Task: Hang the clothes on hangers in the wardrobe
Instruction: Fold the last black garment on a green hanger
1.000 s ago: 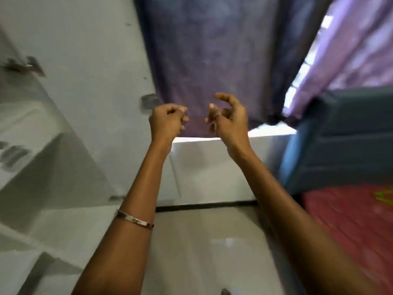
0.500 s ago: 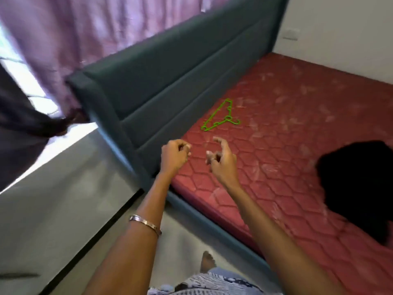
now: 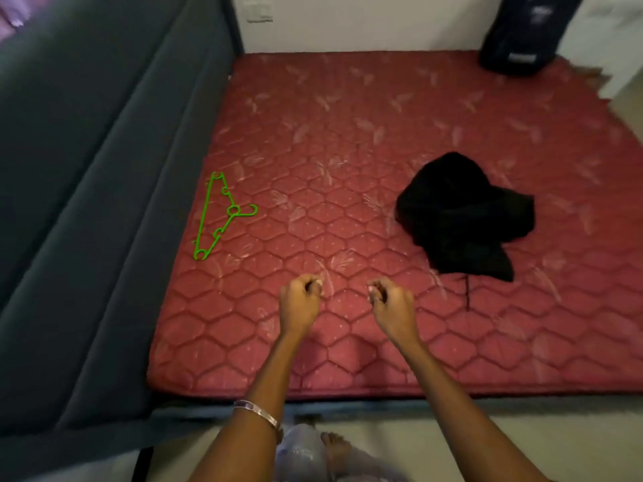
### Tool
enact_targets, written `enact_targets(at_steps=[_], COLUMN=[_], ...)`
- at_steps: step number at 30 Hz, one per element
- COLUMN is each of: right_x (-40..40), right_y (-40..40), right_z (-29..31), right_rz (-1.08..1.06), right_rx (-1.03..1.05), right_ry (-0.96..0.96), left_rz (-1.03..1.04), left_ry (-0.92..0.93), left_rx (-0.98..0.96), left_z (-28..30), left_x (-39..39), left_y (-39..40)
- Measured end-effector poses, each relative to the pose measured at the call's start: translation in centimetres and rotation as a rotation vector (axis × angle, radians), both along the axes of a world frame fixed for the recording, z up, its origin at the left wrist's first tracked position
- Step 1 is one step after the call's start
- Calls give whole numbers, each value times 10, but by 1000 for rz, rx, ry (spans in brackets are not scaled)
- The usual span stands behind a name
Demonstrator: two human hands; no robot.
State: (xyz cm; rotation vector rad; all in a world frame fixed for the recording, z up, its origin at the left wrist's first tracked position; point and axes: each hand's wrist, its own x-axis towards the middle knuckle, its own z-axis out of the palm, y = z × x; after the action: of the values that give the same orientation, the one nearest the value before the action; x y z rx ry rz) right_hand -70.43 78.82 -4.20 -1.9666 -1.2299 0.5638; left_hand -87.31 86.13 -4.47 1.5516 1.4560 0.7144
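Observation:
A green plastic hanger [image 3: 222, 215] lies flat on the red quilted mattress [image 3: 348, 140], near its left side by the headboard. A crumpled black garment [image 3: 462, 212] lies in a heap on the right part of the mattress. My left hand [image 3: 301, 302] and my right hand [image 3: 389, 304] hover over the mattress's near middle, between hanger and garment, touching neither. Both have their fingers curled in and hold nothing. The wardrobe is out of sight.
A dark grey padded headboard [image 3: 87, 203] runs along the left. A dark bag or case [image 3: 522, 33] stands at the mattress's far right corner against the white wall. The near bed edge is just in front of my feet on the pale floor.
The view has swung from the curtain and window round to the bed. My hands have stayed raised and empty, fingers curling tighter; the hanger and black garment now lie in front of me.

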Motion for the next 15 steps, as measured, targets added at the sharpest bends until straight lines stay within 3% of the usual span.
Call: enact_targets(at_steps=[4,8,12,15], right_x=[35,85,161,232], right_y=[10,17,29,48], right_z=[-11,-16,-35,-62], right_rz=[-145,-294,-440,-529], right_rx=[-22,-68,-180,-254], right_ry=[-17,-42,9,161], left_rz=[-125,-261,-342,-213], left_ry=[22,75,115,37], left_rx=[26,-65,-266,-540], left_z=[0,-1,-17,-27], left_x=[38,82,144,202], left_y=[39,77,119,138])
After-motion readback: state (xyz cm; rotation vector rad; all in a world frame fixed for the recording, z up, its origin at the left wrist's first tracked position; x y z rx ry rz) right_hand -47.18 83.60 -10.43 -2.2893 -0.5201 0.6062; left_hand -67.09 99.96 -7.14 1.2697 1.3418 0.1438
